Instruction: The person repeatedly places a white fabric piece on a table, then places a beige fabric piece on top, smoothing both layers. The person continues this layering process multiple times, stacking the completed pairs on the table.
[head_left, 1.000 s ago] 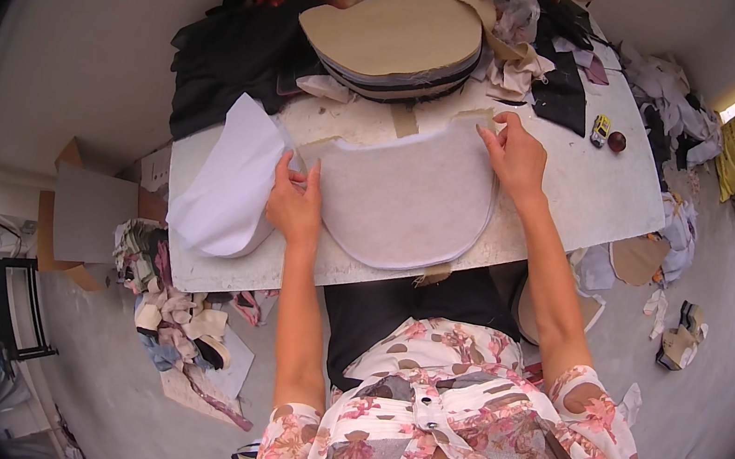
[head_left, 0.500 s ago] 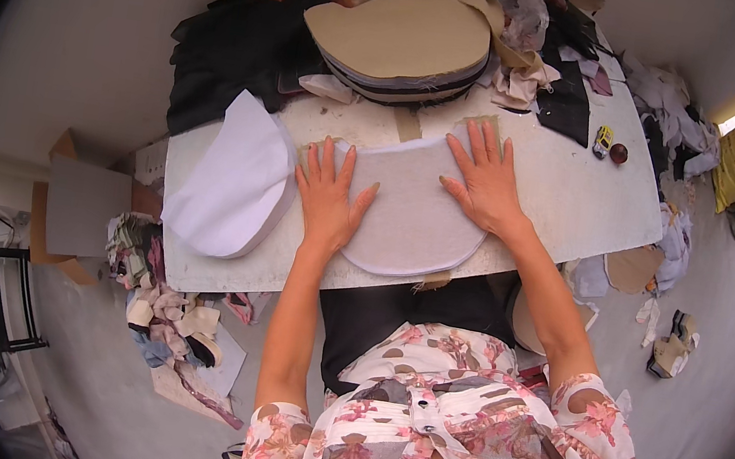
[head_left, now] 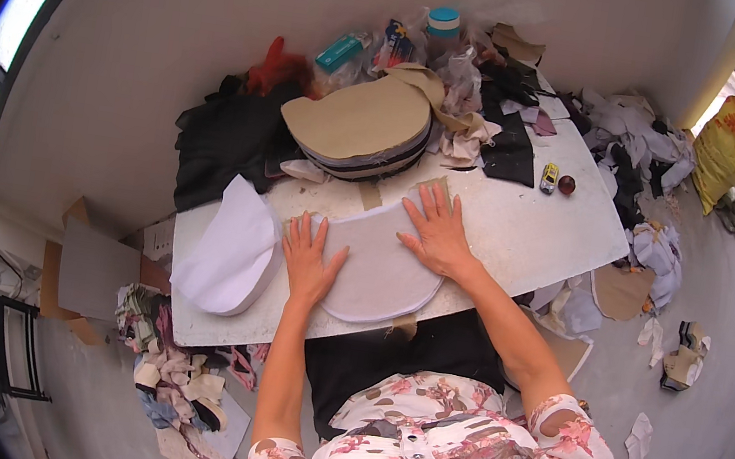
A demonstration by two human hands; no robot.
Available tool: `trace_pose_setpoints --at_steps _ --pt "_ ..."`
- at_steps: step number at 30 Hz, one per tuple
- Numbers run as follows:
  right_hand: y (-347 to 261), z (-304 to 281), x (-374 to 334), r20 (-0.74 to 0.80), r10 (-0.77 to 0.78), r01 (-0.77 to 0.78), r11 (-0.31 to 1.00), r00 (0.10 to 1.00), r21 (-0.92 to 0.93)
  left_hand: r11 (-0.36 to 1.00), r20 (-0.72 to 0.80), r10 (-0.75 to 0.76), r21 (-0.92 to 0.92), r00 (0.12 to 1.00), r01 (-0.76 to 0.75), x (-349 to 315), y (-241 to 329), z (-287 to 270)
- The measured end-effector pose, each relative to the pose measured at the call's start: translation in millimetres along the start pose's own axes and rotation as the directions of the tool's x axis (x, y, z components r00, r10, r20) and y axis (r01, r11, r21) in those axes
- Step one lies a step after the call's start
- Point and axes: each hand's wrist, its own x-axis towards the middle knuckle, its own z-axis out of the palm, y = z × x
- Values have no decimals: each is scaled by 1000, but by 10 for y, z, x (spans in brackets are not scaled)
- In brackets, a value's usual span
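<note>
Slid outward since earlier, left hand (head_left: pixel 309 259) and right hand (head_left: pixel 436 233) spread flat, smoothing grey fabric piece (head_left: pixel 376 268) on table (head_left: pixel 516 241), smoothing nearly finished.

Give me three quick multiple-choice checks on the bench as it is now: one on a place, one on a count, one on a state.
1. Where does the stack of white cut pieces lie?
A. at the table's left end
B. beside the small red ball
C. on the floor

2. How many hands lie on the pale grey fabric piece?
A. none
B. one
C. two

3. How are the hands set?
A. clenched in fists
B. flat, fingers spread
C. pinching an edge

Answers:
1 A: the stack sits left of the left hand, overhanging the table.
2 C: the left hand and the right hand both rest on it.
3 B: both palms lie flat, fingers fanned.
</note>
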Motion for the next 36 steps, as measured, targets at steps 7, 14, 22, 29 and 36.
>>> trace_pose_setpoints --at_steps 7,14,22,29,36 --pt "-27 8 27 19 -1 0 999 1000 32 1000 6 3 -8 1000 -3 -9 -13 -85" --pt "-4 34 8 18 -1 1 1000 1000 23 999 -42 27 -24 999 -28 -31 -24 -57" --pt "71 27 7 1 -15 15 998 1000 -68 1000 -50 5 -15 999 -5 -20 68 -15" --pt "518 -447 608 -375 263 -168 949 889 267 998 -46 15 -56 999 -18 -23 43 -51" --pt "1250 -467 1515 -273 182 -153 980 945 125 996 -11 5 -88 1000 -6 -14 102 -156"
